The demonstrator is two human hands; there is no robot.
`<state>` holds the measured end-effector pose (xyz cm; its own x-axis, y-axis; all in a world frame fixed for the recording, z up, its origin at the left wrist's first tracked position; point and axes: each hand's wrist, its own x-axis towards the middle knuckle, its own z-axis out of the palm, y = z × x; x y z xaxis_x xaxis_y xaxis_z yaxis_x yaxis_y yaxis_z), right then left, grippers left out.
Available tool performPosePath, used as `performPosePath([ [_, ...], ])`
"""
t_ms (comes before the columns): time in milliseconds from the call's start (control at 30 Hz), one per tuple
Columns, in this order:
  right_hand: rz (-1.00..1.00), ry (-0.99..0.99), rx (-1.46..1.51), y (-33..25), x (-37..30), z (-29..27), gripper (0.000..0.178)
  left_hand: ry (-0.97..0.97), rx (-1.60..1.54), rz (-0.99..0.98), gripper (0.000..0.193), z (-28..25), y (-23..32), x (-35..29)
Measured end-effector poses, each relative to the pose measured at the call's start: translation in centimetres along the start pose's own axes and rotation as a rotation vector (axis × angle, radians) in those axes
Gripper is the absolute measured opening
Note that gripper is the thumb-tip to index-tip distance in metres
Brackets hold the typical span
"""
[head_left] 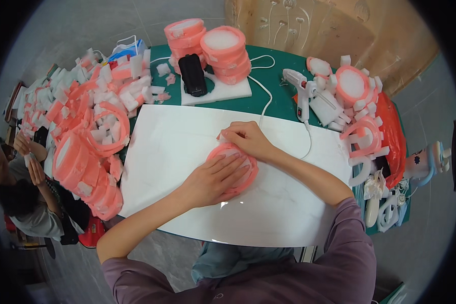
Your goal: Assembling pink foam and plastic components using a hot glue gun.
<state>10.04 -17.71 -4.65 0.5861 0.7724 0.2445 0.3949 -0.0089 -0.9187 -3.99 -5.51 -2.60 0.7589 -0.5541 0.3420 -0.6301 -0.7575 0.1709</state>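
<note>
On the white marbled board (157,152) in front of me lies a round pink foam disc (249,178) with a pale middle. My left hand (215,180) rests flat across it, fingers stretched out and covering much of its face. At the disc's far edge my right hand (247,139) is closed, thumb and fingers pinched on a small foam piece (221,140), mostly hidden by the fingers. The piece touches or nearly touches the rim; which one I cannot tell.
Stacked pink discs (225,53) stand beyond the board beside a black case (193,76). A white glue gun (301,91) with its cable is at the far right. Foam scraps (81,96) pile up on the left; a red bag (394,137) lies right. Another person (30,187) sits at left.
</note>
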Motion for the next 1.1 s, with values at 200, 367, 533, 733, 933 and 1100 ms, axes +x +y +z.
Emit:
performPosePath([
  [200,0.005,-0.054,-0.056,-0.21,0.48,0.03,0.025,-0.003,-0.047,-0.026,0.057,0.00,-0.26,-0.30],
  [367,-0.055,-0.048,-0.065,0.11,0.40,0.04,0.024,0.016,-0.040,-0.020,0.055,0.20,-0.22,-0.24],
  [533,-0.057,-0.076,-0.073,-0.11,0.48,-0.07,0.023,0.031,-0.012,-0.009,0.055,0.18,-0.32,-0.29],
  [733,-0.039,-0.099,-0.047,-0.25,0.60,-0.13,0.023,0.028,-0.019,-0.014,0.056,0.06,-0.32,-0.24],
  [933,-0.050,-0.105,-0.071,0.34,0.43,-0.11,0.024,0.030,-0.010,0.002,0.056,0.40,-0.31,-0.14],
  [1100,-0.101,-0.036,0.083,0.47,0.34,0.69,0.023,0.051,0.009,-0.003,0.055,0.71,-0.16,-0.42],
])
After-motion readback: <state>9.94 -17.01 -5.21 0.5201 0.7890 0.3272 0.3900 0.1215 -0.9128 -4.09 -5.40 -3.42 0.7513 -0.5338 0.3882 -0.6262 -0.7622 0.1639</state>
